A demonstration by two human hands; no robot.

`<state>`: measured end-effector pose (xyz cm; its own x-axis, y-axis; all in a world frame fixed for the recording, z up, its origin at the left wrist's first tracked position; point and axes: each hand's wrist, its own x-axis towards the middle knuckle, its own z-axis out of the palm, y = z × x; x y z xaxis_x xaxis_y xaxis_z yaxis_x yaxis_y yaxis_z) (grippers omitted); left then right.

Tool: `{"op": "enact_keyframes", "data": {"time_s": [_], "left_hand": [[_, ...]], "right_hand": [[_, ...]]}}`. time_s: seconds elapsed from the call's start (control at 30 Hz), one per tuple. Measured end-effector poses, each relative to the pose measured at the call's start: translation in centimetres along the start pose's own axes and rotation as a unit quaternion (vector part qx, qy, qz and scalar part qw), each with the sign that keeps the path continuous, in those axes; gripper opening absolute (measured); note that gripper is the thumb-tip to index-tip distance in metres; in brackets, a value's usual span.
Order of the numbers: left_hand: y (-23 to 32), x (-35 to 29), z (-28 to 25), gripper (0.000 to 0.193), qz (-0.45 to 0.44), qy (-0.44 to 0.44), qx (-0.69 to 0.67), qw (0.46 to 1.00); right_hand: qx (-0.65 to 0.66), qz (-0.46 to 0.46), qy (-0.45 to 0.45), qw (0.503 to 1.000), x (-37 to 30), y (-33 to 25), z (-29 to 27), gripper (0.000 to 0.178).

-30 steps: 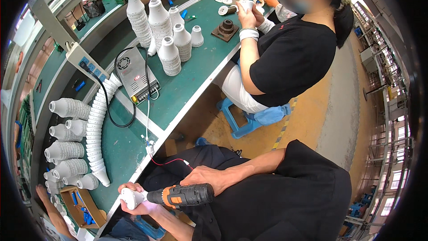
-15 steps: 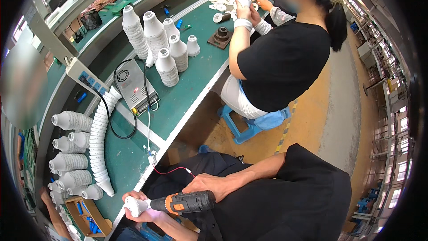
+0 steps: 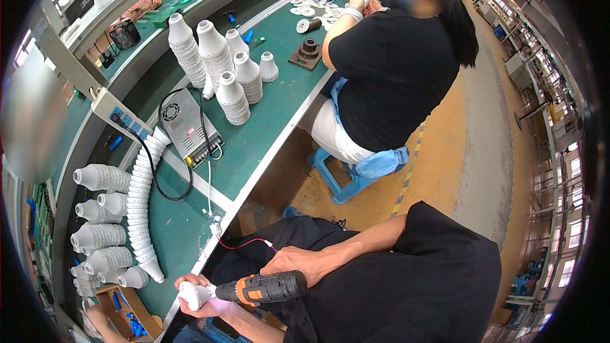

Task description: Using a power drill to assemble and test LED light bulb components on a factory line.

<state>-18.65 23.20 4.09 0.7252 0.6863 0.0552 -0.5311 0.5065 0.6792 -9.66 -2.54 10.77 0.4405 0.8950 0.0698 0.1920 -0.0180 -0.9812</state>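
Note:
My left hand [image 3: 202, 308] is wrapped around a white cone-shaped plastic lamp housing [image 3: 191, 296], held at the table's front edge with its wide end turned outward. Closed around an orange and black power screwdriver [image 3: 270, 288], my right hand [image 3: 293, 262] is partly hidden behind the tool's body. The screwdriver's tip points into the housing, and a pinkish light falls on my left wrist. A thin red wire [image 3: 244, 241] with a small white plug runs from the table edge to beside my right hand.
A metal power supply [image 3: 189, 124] with black cable lies on the green table [image 3: 171, 216]. Stacked white housings [image 3: 213, 51] stand behind; a row [image 3: 140, 209] lies nearer. Another person's hand [image 3: 98, 317] is beside a box of blue parts [image 3: 143, 314]. A co-worker [image 3: 400, 82] sits on a blue stool [image 3: 337, 181].
The co-worker has leaned further over the table. At the lower left, another person's hand has come down beside the box. My hands, the housing and the screwdriver stay nearly still.

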Motion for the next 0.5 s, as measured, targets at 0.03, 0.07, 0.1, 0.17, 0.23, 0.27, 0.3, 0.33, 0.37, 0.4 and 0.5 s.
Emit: {"op": "enact_keyframes", "data": {"time_s": [0.03, 0.07, 0.1, 0.17, 0.23, 0.27, 0.3, 0.33, 0.37, 0.4, 0.5], "left_hand": [[0.7, -0.5, -0.5, 0.044, 0.006, -0.001, 0.005, 1.0], [1.1, -0.4, -1.1, 0.043, -0.012, -0.022, -0.041, 0.999], [1.2, -0.3, -1.8, 0.042, -0.026, -0.039, -0.084, 0.995], [2.6, -2.6, -0.8, 0.043, 0.005, 0.096, -0.191, 0.977], [0.5, -0.7, 0.4, 0.046, -0.043, 0.044, -0.255, 0.965], [0.8, -0.7, 1.2, 0.047, -0.029, 0.101, -0.216, 0.971], [0.9, -0.6, 2.0, 0.045, -0.005, 0.117, -0.082, 0.99], [0.7, -0.5, 2.2, 0.045, -0.001, 0.125, -0.114, 0.986], [0.7, -0.6, 1.9, 0.045, 0.0, 0.127, -0.148, 0.981], [1.0, -1.0, 0.9, 0.046, -0.003, 0.124, -0.146, 0.981], [1.3, -1.1, -0.8, 0.048, -0.05, 0.106, -0.2, 0.973]], "right_hand": [[0.008, -0.002, -0.013, 1.0, 0.1, 0.2, 0.3, 0.025], [-0.008, -0.01, -0.01, 1.0, 0.1, 0.6, 0.4, 0.024], [-0.02, -0.018, -0.011, 1.0, 0.1, 0.8, 0.5, 0.024], [-0.002, -0.008, -0.069, 0.998, 0.6, -0.3, 0.6, 0.026], [0.014, 0.005, -0.03, 0.999, 0.3, -0.9, -0.3, 0.027], [0.043, 0.039, -0.049, 0.997, 0.1, -1.1, -0.2, 0.027], [0.062, 0.074, -0.063, 0.993, -0.2, -1.1, -0.3, 0.026], [0.031, 0.034, -0.068, 0.997, -0.3, -0.6, -0.6, 0.025], [0.001, -0.008, -0.064, 0.998, -0.5, -0.1, -0.8, 0.024], [0.018, -0.01, -0.068, 0.997, -0.3, -0.4, -1.2, 0.026], [-0.015, -0.131, -0.021, 0.991, 0.1, 0.8, -1.1, 0.025]]}}
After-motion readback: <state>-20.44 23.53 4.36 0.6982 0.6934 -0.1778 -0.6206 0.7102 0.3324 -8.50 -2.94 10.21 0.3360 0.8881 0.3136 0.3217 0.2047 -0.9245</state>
